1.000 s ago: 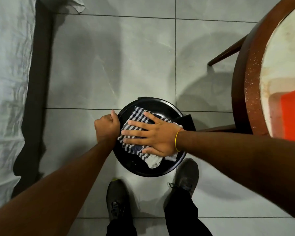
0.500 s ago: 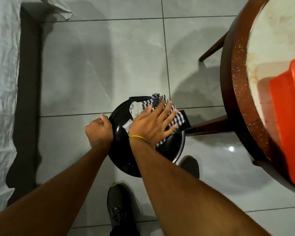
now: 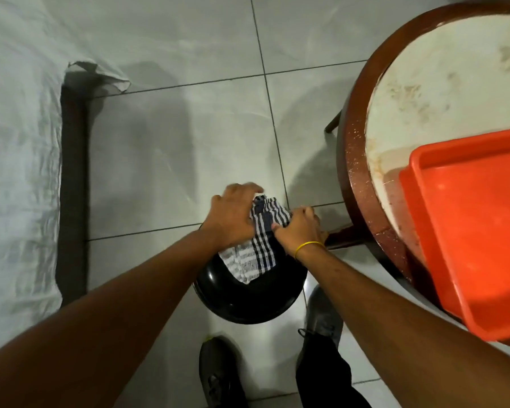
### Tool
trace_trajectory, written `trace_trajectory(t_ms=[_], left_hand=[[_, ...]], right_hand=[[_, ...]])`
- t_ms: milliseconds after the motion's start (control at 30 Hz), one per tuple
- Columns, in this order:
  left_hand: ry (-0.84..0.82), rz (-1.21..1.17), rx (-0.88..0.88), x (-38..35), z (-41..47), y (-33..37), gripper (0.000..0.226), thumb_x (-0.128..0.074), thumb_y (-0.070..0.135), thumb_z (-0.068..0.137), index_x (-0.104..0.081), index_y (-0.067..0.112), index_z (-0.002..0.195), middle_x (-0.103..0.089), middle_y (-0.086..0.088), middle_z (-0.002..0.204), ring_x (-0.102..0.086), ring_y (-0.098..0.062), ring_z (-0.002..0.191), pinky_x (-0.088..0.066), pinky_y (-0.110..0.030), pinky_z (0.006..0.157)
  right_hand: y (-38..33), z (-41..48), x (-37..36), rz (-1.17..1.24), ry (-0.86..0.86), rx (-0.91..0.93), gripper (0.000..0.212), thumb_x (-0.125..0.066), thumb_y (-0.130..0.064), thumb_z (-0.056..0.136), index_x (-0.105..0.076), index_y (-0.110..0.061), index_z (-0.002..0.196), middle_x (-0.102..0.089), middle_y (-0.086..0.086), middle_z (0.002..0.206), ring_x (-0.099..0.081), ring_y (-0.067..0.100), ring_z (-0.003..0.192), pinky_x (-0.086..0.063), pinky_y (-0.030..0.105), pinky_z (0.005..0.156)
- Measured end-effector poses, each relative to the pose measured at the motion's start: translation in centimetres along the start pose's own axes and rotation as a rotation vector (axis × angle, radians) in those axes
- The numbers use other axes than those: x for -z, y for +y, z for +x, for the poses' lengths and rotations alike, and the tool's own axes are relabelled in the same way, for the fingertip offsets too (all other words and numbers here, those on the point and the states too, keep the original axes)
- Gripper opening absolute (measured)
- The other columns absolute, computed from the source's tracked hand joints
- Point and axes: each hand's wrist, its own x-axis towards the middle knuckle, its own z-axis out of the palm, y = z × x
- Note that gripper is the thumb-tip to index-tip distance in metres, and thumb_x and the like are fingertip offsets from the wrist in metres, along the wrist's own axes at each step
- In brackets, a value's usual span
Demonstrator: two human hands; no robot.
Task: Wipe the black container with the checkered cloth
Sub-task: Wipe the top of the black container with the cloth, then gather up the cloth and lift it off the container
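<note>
The black container (image 3: 249,301) is a round, glossy vessel standing on the tiled floor (image 3: 165,154), directly in front of the person's two dark shoes (image 3: 218,375). The checkered cloth (image 3: 258,245) is draped across the far half of its top, with one corner hanging toward the near rim and a bunched end rising at the far edge. The left hand (image 3: 231,216) lies on the left part of the cloth, palm down, fingers spread and reaching over the container's far rim; its grip is apart and flat, pressing rather than pinching. The right hand (image 3: 299,229) is curled on the right edge of the cloth, grip closed and clamped on the fabric, with a yellow band (image 3: 308,247) around the wrist. Both forearms extend from the bottom of the view toward the container. To the right stands a round surface (image 3: 442,92) with a dark wooden rim and pale, stained top; an orange tray (image 3: 468,231) rests on it and overhangs its near edge. One of its legs shows just beside the container. To the left, a wrinkled white sheet (image 3: 18,160) covers a bed down to the floor.
</note>
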Motion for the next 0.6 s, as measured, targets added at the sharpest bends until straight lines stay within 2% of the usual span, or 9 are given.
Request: trace_trajectory(t_ms=[67,133,200,300,367,433,500,533,600], left_hand=[[-0.253,0.233,-0.148,-0.1,1.4,1.2,0.076,-0.058,0.043,0.074,-0.039,0.03,0.146,-0.047,0.0,0.154,-0.035,-0.03,0.146,-0.039,-0.061,0.106],[-0.341,0.402,-0.207,-0.8,2.1,1.9,0.08,-0.071,0.029,0.071,-0.039,0.025,0.144,-0.051,-0.001,0.149,-0.038,-0.03,0.143,-0.041,-0.06,0.104],[-0.314,0.458,-0.239,-1.0,2.4,2.5,0.076,-0.073,0.026,0.069,-0.04,0.022,0.138,-0.057,-0.002,0.137,-0.047,-0.029,0.132,-0.043,-0.058,0.1],[-0.261,0.538,-0.31,0.0,2.6,3.0,0.073,-0.071,0.026,0.074,-0.04,0.022,0.14,-0.061,-0.002,0.126,-0.055,-0.029,0.115,-0.046,-0.052,0.093],[-0.222,0.582,-0.353,1.4,2.5,3.5,0.055,-0.069,0.027,0.08,-0.05,0.021,0.131,-0.059,-0.004,0.119,-0.055,-0.029,0.11,-0.046,-0.047,0.085],[-0.167,0.594,-0.398,3.6,2.2,4.7,0.03,-0.067,0.03,0.084,-0.061,0.017,0.111,-0.057,-0.006,0.112,-0.054,-0.029,0.105,-0.046,-0.042,0.075],[-0.121,0.598,-0.48,6.7,1.7,6.2,0.028,-0.064,0.035,0.084,-0.064,0.017,0.105,-0.059,-0.006,0.115,-0.054,-0.028,0.106,-0.05,-0.041,0.071],[-0.094,0.61,-0.513,8.7,1.5,7.4,0.032,-0.062,0.039,0.082,-0.066,0.017,0.106,-0.06,-0.005,0.122,-0.054,-0.029,0.111,-0.053,-0.042,0.074],[-0.031,0.588,-0.578,12.7,1.3,10.1,0.041,-0.061,0.04,0.076,-0.068,0.018,0.11,-0.062,-0.006,0.136,-0.054,-0.032,0.123,-0.055,-0.046,0.081]], right_hand=[[-0.9,0.1,-0.5,0.013,0.023,0.058,0.051,-0.076,-0.047,0.092,-0.065,-0.021,0.134,-0.049,0.007,0.146,-0.052,0.036,0.138,-0.042,0.052,0.113],[-1.2,-0.1,-0.9,0.04,0.046,0.072,0.042,-0.075,-0.039,0.091,-0.07,-0.02,0.127,-0.053,0.007,0.14,-0.057,0.036,0.131,-0.046,0.05,0.108],[-1.2,-0.3,-0.6,0.066,0.068,0.077,0.035,-0.073,-0.034,0.09,-0.072,-0.019,0.122,-0.059,0.009,0.135,-0.06,0.038,0.129,-0.049,0.05,0.107],[-1.1,-1.2,0.4,0.111,0.066,0.144,0.033,-0.071,-0.026,0.089,-0.068,-0.017,0.121,-0.072,0.012,0.126,-0.064,0.041,0.123,-0.055,0.049,0.101],[-1.1,-2.4,1.6,0.127,0.039,0.205,0.031,-0.068,-0.019,0.09,-0.062,-0.017,0.12,-0.076,0.016,0.117,-0.068,0.044,0.114,-0.057,0.047,0.089],[-1.6,-4.1,3.7,0.133,0.034,0.266,0.027,-0.064,-0.014,0.089,-0.056,-0.019,0.114,-0.076,0.017,0.108,-0.071,0.045,0.103,-0.048,0.042,0.073],[-2.4,-6.3,6.7,0.168,0.083,0.323,0.026,-0.061,-0.017,0.085,-0.054,-0.02,0.11,-0.076,0.016,0.1,-0.072,0.043,0.094,-0.038,0.037,0.069],[-3.0,-7.5,8.9,0.185,0.122,0.349,0.028,-0.06,-0.019,0.084,-0.053,-0.022,0.111,-0.076,0.014,0.097,-0.072,0.042,0.091,-0.037,0.036,0.068],[-4.1,-9.8,13.1,0.214,0.156,0.374,0.033,-0.061,-0.014,0.086,-0.05,-0.027,0.114,-0.077,0.01,0.099,-0.072,0.042,0.094,-0.044,0.039,0.069]])
